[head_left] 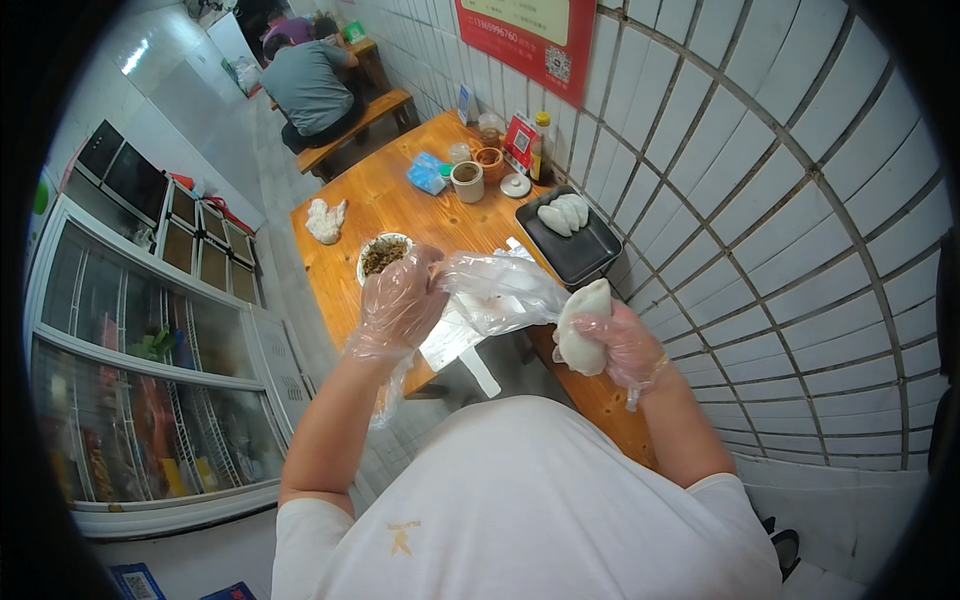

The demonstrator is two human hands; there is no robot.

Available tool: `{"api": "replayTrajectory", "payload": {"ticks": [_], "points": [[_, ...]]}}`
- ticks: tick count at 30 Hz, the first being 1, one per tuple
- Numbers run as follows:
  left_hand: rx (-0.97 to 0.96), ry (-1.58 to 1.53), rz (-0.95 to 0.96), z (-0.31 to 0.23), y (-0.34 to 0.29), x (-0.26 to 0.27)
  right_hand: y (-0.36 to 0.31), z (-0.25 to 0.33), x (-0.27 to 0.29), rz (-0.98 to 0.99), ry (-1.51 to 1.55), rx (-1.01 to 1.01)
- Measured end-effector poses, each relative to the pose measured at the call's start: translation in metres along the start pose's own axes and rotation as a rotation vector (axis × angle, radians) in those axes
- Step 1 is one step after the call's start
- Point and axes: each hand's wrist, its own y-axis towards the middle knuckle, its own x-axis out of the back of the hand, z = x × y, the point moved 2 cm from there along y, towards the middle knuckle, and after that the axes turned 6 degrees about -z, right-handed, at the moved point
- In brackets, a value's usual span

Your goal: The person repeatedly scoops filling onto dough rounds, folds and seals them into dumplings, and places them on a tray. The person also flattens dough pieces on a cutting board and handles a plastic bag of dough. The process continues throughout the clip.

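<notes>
My right hand [625, 345], in a clear plastic glove, is closed round a white, half-moon filled dumpling [582, 325] with a pointed upper end. My left hand [400, 290], gloved the same way, pinches the edge of a clear plastic sheet [505, 290] that stretches across toward the dumpling. Just beyond the left hand is a white bowl [360, 262] of brown chopped filling [383, 256], partly hidden by that hand. Several similar white dumplings [565, 214] lie in a black tray [560, 255] at the table's right side.
On the wooden table [345, 290] sits a white dough lump [325, 221]. Toward the back stand a blue packet [428, 174], a beige jar [467, 182], a lid [515, 186] and a sauce bottle [540, 145]. A tiled wall borders the right, a glass-door fridge [160, 370] the left. People sit behind.
</notes>
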Motion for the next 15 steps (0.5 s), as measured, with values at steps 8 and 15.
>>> {"api": "replayTrajectory", "payload": {"ticks": [8,15], "points": [[0.180,-0.272,0.314,-0.021,-0.004,0.000,0.014,0.017,0.001,0.015,0.034,0.184],[0.027,-0.218,0.203,-0.027,0.018,-0.032,-0.013,0.027,0.025,-0.315,0.235,0.302]]}}
